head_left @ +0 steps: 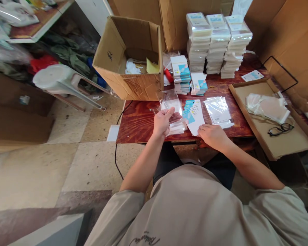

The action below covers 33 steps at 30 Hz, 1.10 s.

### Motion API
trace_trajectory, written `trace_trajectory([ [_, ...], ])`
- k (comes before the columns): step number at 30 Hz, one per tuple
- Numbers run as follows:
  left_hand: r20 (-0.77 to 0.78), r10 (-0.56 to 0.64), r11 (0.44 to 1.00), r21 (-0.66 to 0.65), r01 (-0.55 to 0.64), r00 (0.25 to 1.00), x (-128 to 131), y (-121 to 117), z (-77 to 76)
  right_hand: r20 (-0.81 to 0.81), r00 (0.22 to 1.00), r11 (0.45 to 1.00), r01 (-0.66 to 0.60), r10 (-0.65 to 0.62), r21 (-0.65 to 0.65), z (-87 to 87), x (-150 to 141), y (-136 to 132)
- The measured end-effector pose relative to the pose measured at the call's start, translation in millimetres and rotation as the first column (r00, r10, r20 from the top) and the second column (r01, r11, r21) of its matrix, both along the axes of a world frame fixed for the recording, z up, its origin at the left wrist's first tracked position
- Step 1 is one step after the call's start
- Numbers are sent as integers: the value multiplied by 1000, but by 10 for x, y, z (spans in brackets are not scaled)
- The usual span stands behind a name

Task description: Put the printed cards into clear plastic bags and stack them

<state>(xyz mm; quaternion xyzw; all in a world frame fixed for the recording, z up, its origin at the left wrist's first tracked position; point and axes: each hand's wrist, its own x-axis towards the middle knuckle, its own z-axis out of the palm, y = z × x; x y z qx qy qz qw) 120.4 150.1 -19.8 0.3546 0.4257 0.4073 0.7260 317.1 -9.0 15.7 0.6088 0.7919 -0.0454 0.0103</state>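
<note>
Card fan (pixel 198 116) between 2 hands, tabletop (pixel 135 124) front edge: right hand (pixel 213 134) nearer, curled at its corner; left hand (pixel 166 121) half-curled; both holds unclear.

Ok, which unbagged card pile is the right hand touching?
The fanned-out pile near the front edge of the table, its lower corner at the right hand; the taller stack and shorter stack stand farther back.

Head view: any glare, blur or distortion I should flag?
Head view: white glare streaks on the clear packets right of the fanned cards; head view: floor at lower left looks soft, smeared; head view: the white stool leans and looks stretched, probably wide-angle distortion; head view: the cards' small print isn't readable.
</note>
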Motion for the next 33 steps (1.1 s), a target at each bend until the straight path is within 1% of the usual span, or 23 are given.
trace_trajectory([
  [1, 13, 8, 1000, 5, -9, 1000, 18, -6, 8, -69, 997, 999, 22, -20, 35, -3, 54, -21],
  [2, 30, 22, 1000, 11, -22, 999, 37, -14, 15, -169, 983, 991, 92, -75, 96, 0, 111, -52],
  [3, 50, 37, 999, 16, -37, 998, 57, -22, 21, -317, 935, 961, 221, -161, 165, 10, 166, -93],
  [4, 67, 53, 998, 22, -54, 996, 78, -32, 27, -485, 839, 899, 384, -246, 209, 26, 213, -143],
  [5, 80, 71, 997, 26, -74, 994, 102, -42, 34, -634, 711, 814, 540, -304, 215, 46, 245, -199],
  [6, 88, 90, 995, 28, -93, 992, 130, -55, 42, -752, 572, 739, 651, -327, 174, 68, 259, -255],
  [7, 92, 107, 994, 27, -110, 990, 162, -70, 52, -833, 442, 700, 707, -333, 96, 88, 253, -307],
  [8, 96, 117, 993, 22, -120, 988, 196, -89, 63, -880, 330, 699, 715, -342, -4, 102, 229, -348],
  [10, 105, 118, 993, 14, -120, 988, 270, -142, 88, -910, 155, 736, 647, -383, -200, 104, 144, -385],
  [11, 107, 110, 994, 11, -112, 988, 304, -175, 98, -913, 67, 737, 615, -402, -279, 91, 97, -378],
  [12, 108, 102, 995, 10, -104, 989, 333, -210, 105, -912, -3, 727, 603, -410, -328, 72, 57, -358],
  [13, 107, 94, 995, 13, -96, 990, 355, -246, 109, -914, -43, 709, 617, -403, -342, 49, 23, -329],
  [16, 103, 70, 997, 37, -74, 992, 378, -351, 103, -934, -101, 642, 701, -343, -311, -22, -56, -234],
  [18, 98, 31, 998, 52, -36, 995, 374, -424, 100, -941, -120, 615, 730, -315, -299, -62, -140, -176],
  [20, 103, -9, 998, 66, 3, 995, 374, -504, 107, -942, -141, 613, 728, -303, -306, -100, -260, -116],
  [23, 153, -11, 991, 131, -10, 988, 376, -607, 118, -946, -148, 623, 721, -290, -303, -158, -407, -23],
  [25, 179, -15, 986, 165, -15, 984, 353, -634, 112, -951, -133, 654, 699, -278, -289, -192, -398, 16],
  [26, 185, -19, 986, 167, -12, 983, 330, -631, 104, -950, -136, 696, 653, -280, -299, -207, -357, 23],
  [27, 189, -24, 988, 157, -6, 982, 301, -621, 95, -944, -154, 753, 572, -291, -326, -220, -300, 24],
  [29, 192, -34, 993, 118, 11, 981, 241, -596, 78, -914, -221, 852, 338, -341, -400, -243, -185, 17],
  [31, 188, -69, 996, 77, 55, 980, 203, -589, 70, -876, -274, 875, 177, -396, -451, -258, -139, 21],
  [32, 186, -96, 994, 64, 85, 978, 196, -597, 69, -866, -289, 868, 172, -408, -466, -263, -155, 31],
  [33, 189, -112, 993, 60, 102, 976, 198, -609, 68, -864, -296, 854, 212, -408, -476, -264, -193, 45],
])
